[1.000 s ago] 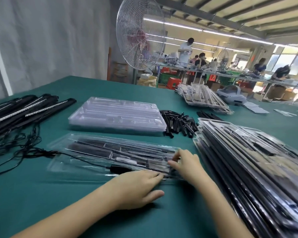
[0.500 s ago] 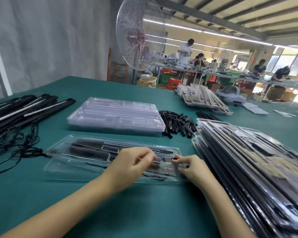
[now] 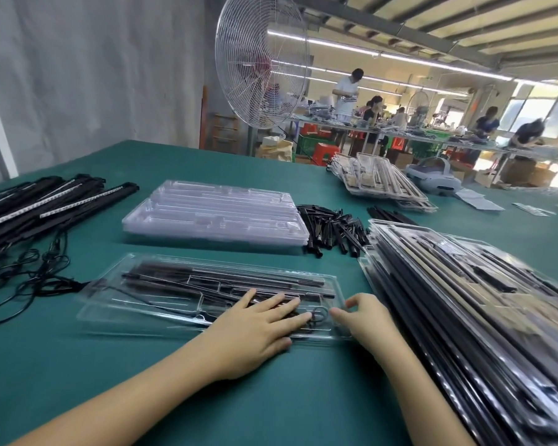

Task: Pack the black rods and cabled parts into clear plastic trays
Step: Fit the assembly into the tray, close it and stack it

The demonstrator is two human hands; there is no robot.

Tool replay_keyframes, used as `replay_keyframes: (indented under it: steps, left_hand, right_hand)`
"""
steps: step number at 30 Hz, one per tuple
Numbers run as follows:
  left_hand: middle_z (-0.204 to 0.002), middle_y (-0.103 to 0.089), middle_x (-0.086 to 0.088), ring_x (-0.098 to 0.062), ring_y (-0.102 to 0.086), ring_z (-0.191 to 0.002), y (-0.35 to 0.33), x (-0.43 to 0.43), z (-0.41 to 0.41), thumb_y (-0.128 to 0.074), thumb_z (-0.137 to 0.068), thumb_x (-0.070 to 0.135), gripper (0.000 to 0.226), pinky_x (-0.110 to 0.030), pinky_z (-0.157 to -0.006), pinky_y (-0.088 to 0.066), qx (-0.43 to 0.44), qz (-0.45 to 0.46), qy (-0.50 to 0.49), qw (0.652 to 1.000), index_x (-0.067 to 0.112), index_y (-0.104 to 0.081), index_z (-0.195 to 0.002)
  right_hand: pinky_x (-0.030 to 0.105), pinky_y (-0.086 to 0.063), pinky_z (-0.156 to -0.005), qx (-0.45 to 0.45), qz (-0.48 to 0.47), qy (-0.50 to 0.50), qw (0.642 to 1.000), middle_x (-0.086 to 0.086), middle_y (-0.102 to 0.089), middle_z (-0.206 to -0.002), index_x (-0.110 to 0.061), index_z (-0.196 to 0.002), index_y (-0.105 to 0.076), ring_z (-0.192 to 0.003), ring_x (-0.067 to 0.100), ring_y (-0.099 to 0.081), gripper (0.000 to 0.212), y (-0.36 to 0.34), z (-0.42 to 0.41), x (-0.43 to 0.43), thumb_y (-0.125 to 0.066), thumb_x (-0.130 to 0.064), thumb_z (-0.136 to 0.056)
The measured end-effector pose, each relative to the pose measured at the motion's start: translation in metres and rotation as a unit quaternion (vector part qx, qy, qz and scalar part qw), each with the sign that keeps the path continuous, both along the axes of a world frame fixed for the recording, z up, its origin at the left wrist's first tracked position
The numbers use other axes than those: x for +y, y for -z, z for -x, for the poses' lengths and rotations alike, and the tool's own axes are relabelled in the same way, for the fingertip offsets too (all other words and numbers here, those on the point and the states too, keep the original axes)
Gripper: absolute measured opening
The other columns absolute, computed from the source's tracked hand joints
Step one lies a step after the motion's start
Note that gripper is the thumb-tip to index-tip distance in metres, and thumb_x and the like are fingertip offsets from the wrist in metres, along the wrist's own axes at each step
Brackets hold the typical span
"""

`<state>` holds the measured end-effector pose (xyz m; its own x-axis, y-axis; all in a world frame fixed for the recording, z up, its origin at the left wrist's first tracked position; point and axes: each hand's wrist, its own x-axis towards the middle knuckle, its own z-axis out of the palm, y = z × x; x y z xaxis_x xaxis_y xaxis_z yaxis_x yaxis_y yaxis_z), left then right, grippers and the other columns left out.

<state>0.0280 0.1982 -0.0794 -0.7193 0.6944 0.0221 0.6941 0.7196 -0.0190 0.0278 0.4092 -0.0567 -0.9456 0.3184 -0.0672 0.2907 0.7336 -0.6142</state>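
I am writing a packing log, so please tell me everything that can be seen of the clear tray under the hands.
The clear tray is long, shallow, transparent moulded plastic with lengthwise channels, lying flat on the green table. Black rods fill its far channels; a thin black cable lies in its near part. The left hand presses flat on its right part; the right hand pinches its right rim.

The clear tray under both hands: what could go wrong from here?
A black cable runs out of the tray's left end into the loose tangle; lifting the tray may drag it or pull the part out.
The small cable loop beside the left hand may get pinched where the right hand grips the edge.
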Motion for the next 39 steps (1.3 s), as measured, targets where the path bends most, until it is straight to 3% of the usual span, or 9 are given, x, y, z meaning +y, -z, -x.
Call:
replay_keyframes:
  steps: [7, 11, 16, 22, 27, 33, 36, 38, 39]
  left_hand:
    - [-0.152, 0.018, 0.020, -0.010, 0.011, -0.145, 0.002, 0.000, -0.001, -0.022, -0.102, 0.015, 0.068, -0.045, -0.116, 0.007, 0.032, -0.044, -0.010, 0.998, 0.051, 0.026, -0.133]
    - [-0.138, 0.033, 0.023, -0.013, 0.033, -0.135, 0.003, -0.004, -0.002, -0.024, -0.099, 0.010, 0.079, -0.049, -0.114, 0.010, 0.068, -0.037, -0.013, 0.997, 0.052, 0.039, -0.121]
    - [-0.138, 0.034, 0.020, -0.014, 0.025, -0.140, 0.004, -0.008, 0.000, -0.024, -0.099, 0.008, 0.079, -0.052, -0.114, 0.010, 0.072, -0.033, -0.026, 0.996, 0.050, 0.038, -0.123]
    - [-0.154, 0.022, 0.015, -0.014, 0.019, -0.144, 0.001, -0.009, 0.001, -0.025, -0.094, 0.003, 0.083, -0.054, -0.113, 0.010, 0.079, -0.027, -0.029, 0.996, 0.049, 0.038, -0.123]
    - [-0.157, 0.015, 0.014, -0.015, 0.016, -0.145, -0.001, -0.008, -0.001, -0.025, -0.096, 0.004, 0.081, -0.054, -0.113, 0.009, 0.084, -0.027, -0.039, 0.995, 0.049, 0.036, -0.124]
    - [-0.157, 0.016, 0.015, -0.013, 0.015, -0.145, 0.000, -0.009, 0.000, -0.024, -0.100, 0.013, 0.074, -0.054, -0.113, 0.009, 0.090, -0.010, -0.034, 0.995, 0.050, 0.037, -0.122]
    - [-0.155, 0.011, 0.019, -0.009, 0.013, -0.145, 0.000, -0.012, 0.001, -0.020, -0.104, 0.033, 0.055, -0.050, -0.115, 0.008, 0.074, -0.045, -0.013, 0.996, 0.050, 0.020, -0.137]
    - [-0.152, -0.007, 0.020, -0.002, -0.002, -0.144, -0.011, -0.020, 0.000, -0.028, -0.101, 0.042, 0.048, -0.038, -0.117, -0.001, 0.025, -0.131, -0.005, 0.991, 0.041, -0.016, -0.148]
    - [-0.149, -0.029, 0.015, -0.003, -0.023, -0.139, -0.019, -0.023, -0.001, -0.036, -0.099, 0.042, 0.044, -0.031, -0.115, -0.015, 0.012, -0.205, -0.016, 0.979, 0.030, -0.040, -0.142]
  right_hand:
    - [0.020, -0.030, -0.042, -0.063, 0.229, -0.019, 0.971, 0.004, -0.052, -0.059, 0.001, -0.088, -0.063, -0.043, 0.010, -0.039, 0.018, -0.015, -0.003, 0.009, -0.066, -0.016, -0.086]
    - [0.021, -0.044, -0.042, -0.103, 0.384, -0.048, 0.916, 0.011, -0.056, -0.063, 0.002, -0.078, -0.057, -0.051, 0.016, -0.054, 0.010, -0.023, -0.005, 0.011, -0.059, 0.001, -0.088]
    - [0.025, -0.048, -0.048, -0.108, 0.408, -0.022, 0.906, 0.008, -0.053, -0.044, 0.007, -0.076, -0.055, -0.045, 0.017, -0.054, 0.012, -0.021, 0.004, 0.001, -0.055, 0.007, -0.088]
    - [0.023, -0.052, -0.047, -0.154, 0.398, -0.013, 0.904, 0.011, -0.058, -0.055, 0.006, -0.077, -0.058, -0.042, 0.015, -0.057, 0.013, -0.024, 0.011, -0.002, -0.055, 0.004, -0.090]
    - [0.017, -0.044, -0.040, -0.125, 0.432, -0.007, 0.893, 0.006, -0.051, -0.047, 0.001, -0.068, -0.052, -0.043, 0.013, -0.047, 0.026, -0.021, 0.011, -0.009, -0.048, 0.004, -0.093]
    - [0.018, -0.037, -0.034, -0.078, 0.395, 0.017, 0.915, 0.007, -0.048, -0.045, 0.000, -0.063, -0.050, -0.038, 0.015, -0.043, 0.030, -0.016, 0.010, -0.016, -0.045, 0.011, -0.091]
    - [0.019, -0.036, -0.034, -0.068, 0.371, 0.018, 0.926, 0.008, -0.049, -0.047, 0.000, -0.062, -0.051, -0.042, 0.017, -0.042, 0.030, -0.015, 0.009, -0.018, -0.048, 0.011, -0.090]
    - [0.021, -0.037, -0.035, -0.055, 0.362, 0.021, 0.930, 0.011, -0.048, -0.054, 0.000, -0.064, -0.051, -0.047, 0.019, -0.040, 0.027, -0.015, 0.011, -0.018, -0.049, 0.012, -0.089]
    - [0.021, -0.037, -0.034, -0.048, 0.364, 0.026, 0.930, 0.011, -0.047, -0.057, 0.000, -0.065, -0.051, -0.048, 0.019, -0.040, 0.026, -0.016, 0.011, -0.018, -0.049, 0.012, -0.089]
